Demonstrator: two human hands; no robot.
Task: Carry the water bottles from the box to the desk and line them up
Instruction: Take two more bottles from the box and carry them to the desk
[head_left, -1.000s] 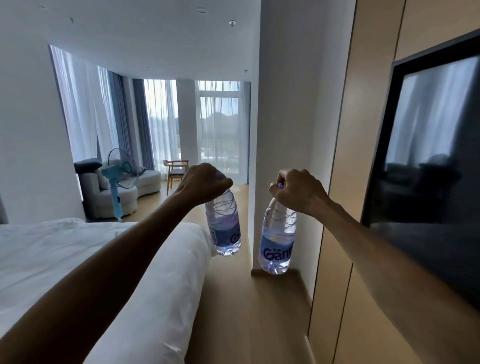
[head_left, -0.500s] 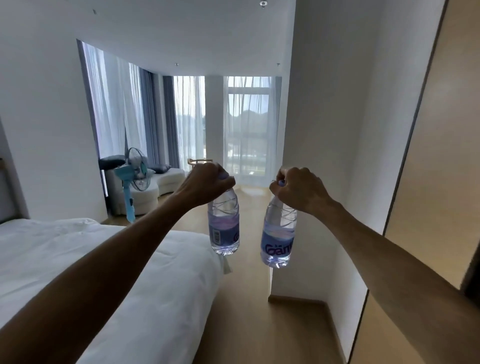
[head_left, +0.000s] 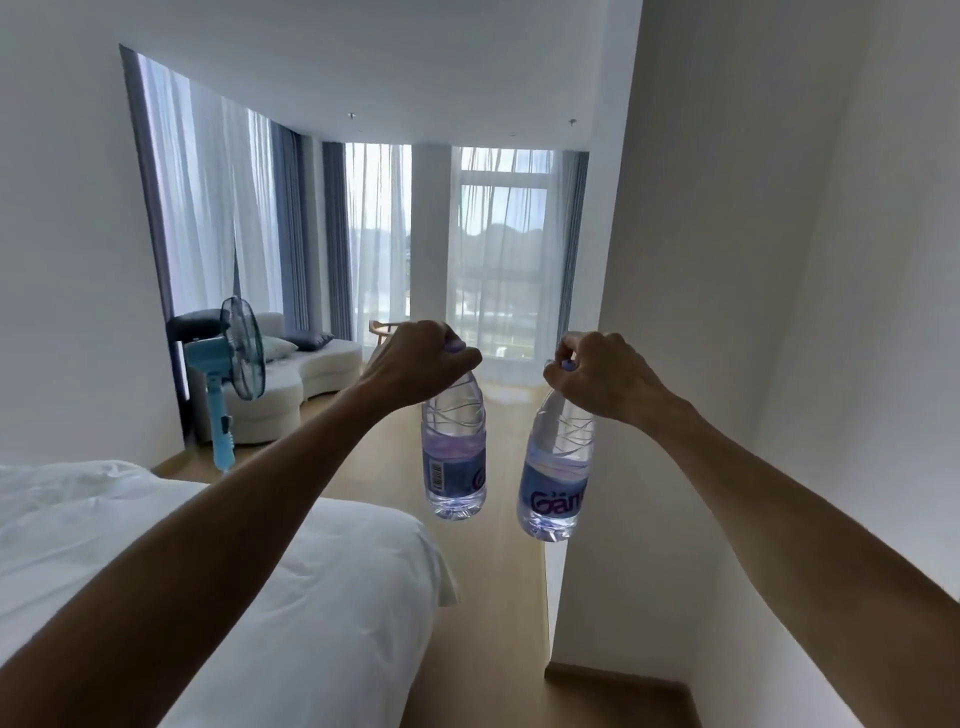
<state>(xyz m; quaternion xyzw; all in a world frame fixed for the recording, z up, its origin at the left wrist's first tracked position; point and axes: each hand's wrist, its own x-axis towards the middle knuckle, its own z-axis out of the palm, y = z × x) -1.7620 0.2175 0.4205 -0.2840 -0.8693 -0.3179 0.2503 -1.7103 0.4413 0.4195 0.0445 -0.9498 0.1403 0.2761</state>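
Two bottles mid-carry, desk not reached yet
Left bottle is gripped by the left hand, right bottle by the right hand, past the bed; desk probably out of view, lining-up pending.

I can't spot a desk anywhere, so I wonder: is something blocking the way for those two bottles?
Nothing visible does. The left hand and right hand each hold a bottle by its top over bare wooden floor, between the bed and the white wall. No desk is in view.
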